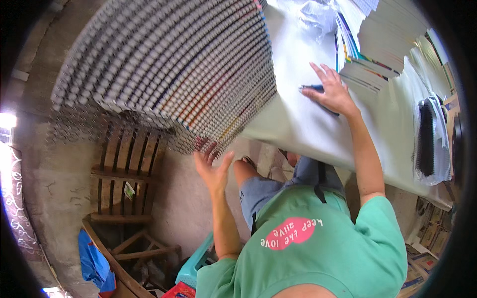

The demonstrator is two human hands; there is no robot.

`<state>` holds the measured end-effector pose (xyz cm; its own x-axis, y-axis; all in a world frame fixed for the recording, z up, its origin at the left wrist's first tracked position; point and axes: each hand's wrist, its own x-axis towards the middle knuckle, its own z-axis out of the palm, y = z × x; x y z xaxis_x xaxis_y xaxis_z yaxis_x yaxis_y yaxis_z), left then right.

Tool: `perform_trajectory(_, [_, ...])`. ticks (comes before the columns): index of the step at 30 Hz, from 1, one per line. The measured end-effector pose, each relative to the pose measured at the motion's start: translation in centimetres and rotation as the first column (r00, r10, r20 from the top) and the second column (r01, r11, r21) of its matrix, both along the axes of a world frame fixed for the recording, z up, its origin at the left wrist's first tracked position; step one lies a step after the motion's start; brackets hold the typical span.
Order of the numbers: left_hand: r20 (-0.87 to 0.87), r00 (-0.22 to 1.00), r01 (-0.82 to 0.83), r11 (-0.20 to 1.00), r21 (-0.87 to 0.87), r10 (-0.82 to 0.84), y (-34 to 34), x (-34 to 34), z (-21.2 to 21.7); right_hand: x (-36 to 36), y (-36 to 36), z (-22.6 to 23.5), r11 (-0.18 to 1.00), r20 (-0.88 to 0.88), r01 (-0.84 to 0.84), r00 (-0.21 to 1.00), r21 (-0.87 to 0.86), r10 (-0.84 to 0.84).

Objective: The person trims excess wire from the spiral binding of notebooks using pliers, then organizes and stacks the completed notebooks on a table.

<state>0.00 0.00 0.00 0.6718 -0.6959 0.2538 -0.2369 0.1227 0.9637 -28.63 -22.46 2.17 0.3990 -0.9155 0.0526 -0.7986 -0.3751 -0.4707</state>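
Observation:
A tall stack of wire- or coil-bound books (184,59) fills the upper left, its rows of dark loops facing me. My left hand (213,166) is at the stack's lower corner, thumb held apart and fingers spread, fingertips up against the hanging loops. Whether they touch the loops is hard to make out. Over the white table (293,119), my right hand (333,94) has its fingers stretched out. A slim, dark blue hand tool (316,88) lies along its thumb and under the palm, seemingly held there; its exact kind is partly hidden.
Stacks of loose printed pages (387,39) stand at the far right of the table, beside crumpled clear plastic (318,17). A plastic bag with black coils (426,141) hangs at the right edge. A wooden slatted chair (126,174) and a teal plastic stool (196,260) stand at lower left.

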Motion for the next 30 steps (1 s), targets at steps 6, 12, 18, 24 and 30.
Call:
perform_trajectory(6, [0.247, 0.931, -0.281, 0.960, 0.010, 0.270, -1.6, -1.8, -1.6, 0.4, 3.4, 0.1, 0.992, -0.296, 0.026, 0.953, -0.123, -0.062])
perform_trajectory(12, [0.449, 0.824, -0.339, 0.936, -0.100, 0.346, -1.7, -1.9, -2.0, -1.1, 5.6, -2.7, 0.935, -0.153, -0.070, 0.988, -0.348, 0.017])
perform_trajectory(18, [0.299, 0.927, -0.250, 0.967, 0.043, 0.226, -1.3, -0.8, -1.6, 3.1, 10.2, -0.8, 0.966, 0.339, 0.008, 0.937, -0.260, 0.084])
perform_trajectory(24, [-0.209, 0.977, 0.039, 0.999, -0.032, -0.044, 0.3, 0.2, -2.1, 9.8, 18.2, 0.2, 0.890, 0.121, -0.328, 0.917, -0.318, 0.381])
perform_trajectory(30, [-0.316, 0.948, 0.011, 0.999, -0.043, -0.024, 0.5, -0.9, -1.9, 12.4, 18.2, -0.5, 0.840, 0.020, -0.202, 0.969, -0.503, 0.246])
